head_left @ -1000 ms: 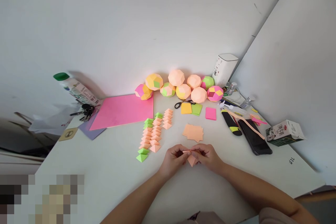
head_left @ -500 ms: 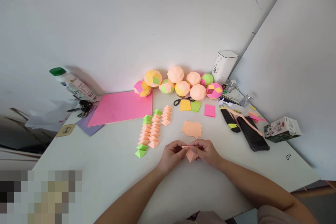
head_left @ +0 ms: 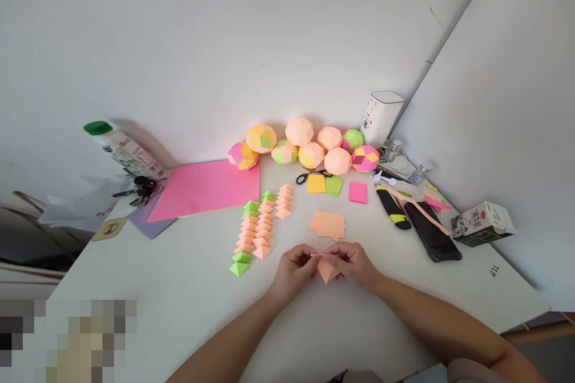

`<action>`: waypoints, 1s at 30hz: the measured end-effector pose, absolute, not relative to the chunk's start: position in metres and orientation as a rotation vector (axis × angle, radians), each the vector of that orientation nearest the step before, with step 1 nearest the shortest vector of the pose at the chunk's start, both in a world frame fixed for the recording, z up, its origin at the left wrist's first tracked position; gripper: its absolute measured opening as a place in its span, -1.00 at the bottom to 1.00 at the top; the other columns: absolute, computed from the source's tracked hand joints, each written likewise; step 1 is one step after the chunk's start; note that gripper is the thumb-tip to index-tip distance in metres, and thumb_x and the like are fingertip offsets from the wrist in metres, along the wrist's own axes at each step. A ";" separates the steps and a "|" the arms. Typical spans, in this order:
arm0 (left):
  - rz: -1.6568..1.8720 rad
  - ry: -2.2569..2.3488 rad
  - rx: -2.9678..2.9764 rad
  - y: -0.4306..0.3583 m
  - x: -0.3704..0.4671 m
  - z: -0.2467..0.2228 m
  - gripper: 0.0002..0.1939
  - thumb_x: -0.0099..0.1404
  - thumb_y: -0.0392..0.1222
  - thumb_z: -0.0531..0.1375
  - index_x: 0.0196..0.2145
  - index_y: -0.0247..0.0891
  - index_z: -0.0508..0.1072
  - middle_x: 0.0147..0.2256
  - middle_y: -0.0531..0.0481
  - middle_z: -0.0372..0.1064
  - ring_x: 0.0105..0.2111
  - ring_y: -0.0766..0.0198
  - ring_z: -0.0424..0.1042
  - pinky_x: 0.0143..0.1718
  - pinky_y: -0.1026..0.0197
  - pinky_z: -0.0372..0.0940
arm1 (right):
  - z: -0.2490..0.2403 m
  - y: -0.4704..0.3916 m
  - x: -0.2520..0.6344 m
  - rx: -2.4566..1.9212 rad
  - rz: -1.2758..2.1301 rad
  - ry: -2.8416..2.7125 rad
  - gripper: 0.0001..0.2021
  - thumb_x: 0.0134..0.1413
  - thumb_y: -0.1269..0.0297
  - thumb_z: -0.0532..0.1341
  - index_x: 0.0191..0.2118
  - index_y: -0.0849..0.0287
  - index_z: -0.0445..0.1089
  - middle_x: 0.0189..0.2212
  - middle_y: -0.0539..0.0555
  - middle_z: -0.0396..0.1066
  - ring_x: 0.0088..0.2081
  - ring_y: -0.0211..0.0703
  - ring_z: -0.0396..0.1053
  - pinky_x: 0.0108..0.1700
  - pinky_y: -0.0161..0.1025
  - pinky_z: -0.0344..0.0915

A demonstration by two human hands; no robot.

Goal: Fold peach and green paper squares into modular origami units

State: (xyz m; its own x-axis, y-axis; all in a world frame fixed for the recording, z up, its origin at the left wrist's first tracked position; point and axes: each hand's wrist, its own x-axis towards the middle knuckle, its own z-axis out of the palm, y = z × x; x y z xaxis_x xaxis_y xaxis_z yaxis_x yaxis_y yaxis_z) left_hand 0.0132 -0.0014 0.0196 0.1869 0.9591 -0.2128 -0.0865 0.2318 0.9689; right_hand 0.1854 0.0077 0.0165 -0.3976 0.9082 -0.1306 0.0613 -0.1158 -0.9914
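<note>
Between my two hands is a folded peach paper piece [head_left: 327, 270], its point hanging downward. My left hand [head_left: 296, 266] pinches its left side, and my right hand [head_left: 354, 260] pinches its right side with thumb and fingers. Just beyond them lies a small stack of peach paper squares [head_left: 331, 225]. Rows of folded peach pieces [head_left: 263, 224] stand to the left, with several green pieces [head_left: 239, 268] among them. Orange squares [head_left: 316, 184], green squares [head_left: 335, 185] and pink squares [head_left: 358, 192] lie farther back.
Several paper balls [head_left: 299, 131] line the wall. Black scissors [head_left: 302, 178] lie before them. A pink sheet [head_left: 211, 188] and a bottle [head_left: 130, 146] are at left; a box cutter [head_left: 393, 208], phone [head_left: 433, 233] and milk carton [head_left: 483, 224] at right.
The view has shifted slightly, so the objects appear a little lower. Both hands still hold the peach piece, which shows somewhat more of its face.
</note>
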 end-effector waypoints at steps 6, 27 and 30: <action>1.033 1.136 1.020 -0.003 0.013 0.017 -0.79 0.07 -0.09 0.21 -0.53 -0.26 0.30 -0.67 0.15 0.21 -0.65 0.42 0.16 -0.57 0.33 0.11 | 0.013 0.009 0.186 -1.151 1.584 -1.452 -0.77 0.05 0.12 0.21 -0.35 0.21 0.44 -0.65 -0.05 0.33 -0.64 -0.30 0.29 -0.59 -0.35 0.20; 0.951 1.092 1.259 -0.004 0.013 0.013 -0.86 0.14 -0.19 0.16 -0.51 -0.28 0.30 -0.54 0.07 0.22 -0.53 0.38 0.19 -0.52 0.34 0.11 | 0.017 0.007 0.183 -1.118 1.518 -1.600 -0.84 0.03 0.22 0.20 -0.41 0.21 0.43 -0.62 -0.03 0.32 -0.58 -0.30 0.27 -0.54 -0.35 0.20; 0.956 1.090 1.232 -0.004 0.013 0.018 -0.87 0.09 -0.23 0.16 -0.54 -0.28 0.27 -0.56 0.10 0.18 -0.55 0.40 0.14 -0.54 0.35 0.07 | 0.017 0.007 0.183 -1.131 1.445 -1.604 -0.88 -0.01 0.31 0.19 -0.49 0.21 0.38 -0.62 -0.05 0.27 -0.58 -0.32 0.22 -0.55 -0.36 0.16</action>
